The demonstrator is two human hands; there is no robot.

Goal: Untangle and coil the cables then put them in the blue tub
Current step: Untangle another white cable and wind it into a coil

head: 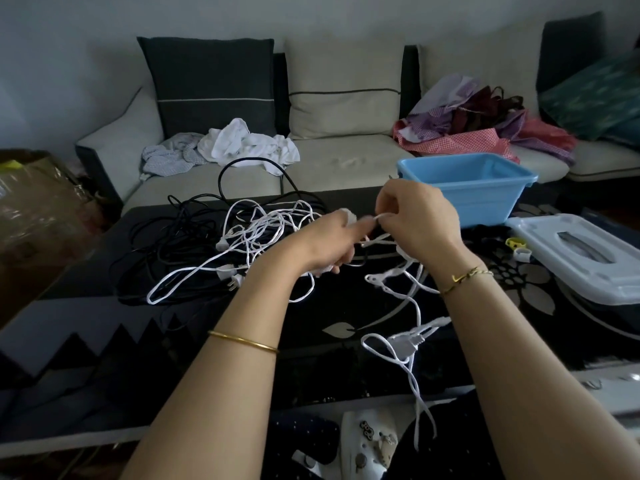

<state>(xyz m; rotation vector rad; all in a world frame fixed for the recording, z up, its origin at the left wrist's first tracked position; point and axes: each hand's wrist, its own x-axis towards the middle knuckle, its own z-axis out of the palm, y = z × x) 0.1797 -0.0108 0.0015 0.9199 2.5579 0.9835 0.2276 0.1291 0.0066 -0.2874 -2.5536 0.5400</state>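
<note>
Fingers [387, 202] of the right hand [420, 220] pinch a white cable [403, 344]; the left hand [325, 242] grips its loops. Black cables [166, 244] crowd the dark tabletop [104, 341] on the left. The blue tub [485, 202] sits at the far edge, before the sofa [346, 161].

Glossy table [104, 327]; plastic tub [485, 199] — smooth.

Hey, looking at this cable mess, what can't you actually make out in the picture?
All in the head view:
- Blue tub: its near wall hides the floor, so its contents are unknown.
- Left hand: motion blur smears its grip on the white cable.
- Black cables: their ends are lost against the dark table.
- Clear box: cut off by the right edge.
</note>
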